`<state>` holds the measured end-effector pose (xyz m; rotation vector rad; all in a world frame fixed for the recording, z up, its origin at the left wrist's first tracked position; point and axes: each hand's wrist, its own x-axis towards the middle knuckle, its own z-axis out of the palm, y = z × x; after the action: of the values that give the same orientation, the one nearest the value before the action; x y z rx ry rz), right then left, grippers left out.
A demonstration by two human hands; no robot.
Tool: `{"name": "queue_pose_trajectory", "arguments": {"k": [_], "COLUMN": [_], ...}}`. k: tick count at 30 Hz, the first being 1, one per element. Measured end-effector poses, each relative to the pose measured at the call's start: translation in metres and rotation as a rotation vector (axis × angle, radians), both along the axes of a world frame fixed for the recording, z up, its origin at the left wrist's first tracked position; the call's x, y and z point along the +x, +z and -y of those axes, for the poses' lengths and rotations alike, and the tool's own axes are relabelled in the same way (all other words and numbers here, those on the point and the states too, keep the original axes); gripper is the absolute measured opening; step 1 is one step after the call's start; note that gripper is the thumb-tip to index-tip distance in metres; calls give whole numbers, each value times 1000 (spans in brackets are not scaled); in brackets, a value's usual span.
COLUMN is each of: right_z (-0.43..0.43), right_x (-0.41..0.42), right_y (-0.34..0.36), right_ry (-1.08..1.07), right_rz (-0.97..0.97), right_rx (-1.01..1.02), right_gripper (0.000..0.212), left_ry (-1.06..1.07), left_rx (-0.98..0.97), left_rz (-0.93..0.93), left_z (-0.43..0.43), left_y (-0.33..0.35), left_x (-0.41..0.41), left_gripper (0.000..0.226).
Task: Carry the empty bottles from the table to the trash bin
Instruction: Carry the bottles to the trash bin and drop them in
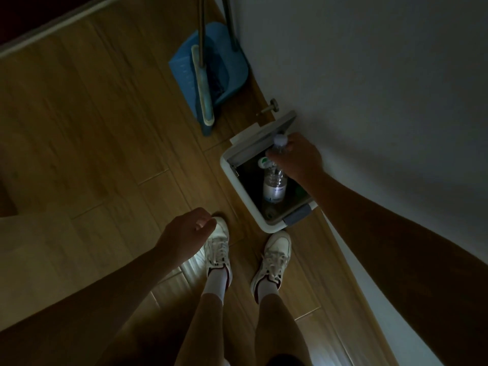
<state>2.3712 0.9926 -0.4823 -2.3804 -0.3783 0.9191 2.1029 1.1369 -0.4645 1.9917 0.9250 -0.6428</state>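
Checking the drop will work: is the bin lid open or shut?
Open: the lid stands tilted back, exposing the interior and a bottle.

On my feed I see white lace-up sneakers, the left sneaker (217, 249) and the right sneaker (274, 257), each with white laces and dark red trim round the collar. White socks (217, 283) rise just above them, with bare legs (208, 326) above. The left hand (188, 228), the right hand (298, 157) and both forearms (396, 233) are bare too. A dark hem (287, 360) at the bottom edge may be shorts; it's too dim to tell.
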Motion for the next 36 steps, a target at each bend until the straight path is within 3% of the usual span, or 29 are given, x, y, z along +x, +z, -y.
{"name": "queue_pose_trajectory", "arguments": {"k": [5, 11, 19, 24, 36], "right_z": [-7, 39, 53, 44, 63], "right_x": [-11, -27, -68, -74, -80], "right_y": [-4, 43, 22, 13, -10], "right_ry": [-87, -255, 11, -97, 118], "right_rz": [126, 83, 26, 48, -102], "right_rx": [-46, 173, -33, 8, -50], "right_gripper": [32, 30, 28, 33, 32], "left_ry": [40, 32, 1, -18, -4], "left_rx": [-2, -14, -3, -4, 10], "left_rz": [0, -58, -44, -30, -70], "left_z": [8, 11, 9, 5, -1], "left_y": [-1, 7, -1, -6, -14], "left_x": [-16, -22, -15, -20, -23], "left_gripper": [17, 22, 21, 23, 22]}}
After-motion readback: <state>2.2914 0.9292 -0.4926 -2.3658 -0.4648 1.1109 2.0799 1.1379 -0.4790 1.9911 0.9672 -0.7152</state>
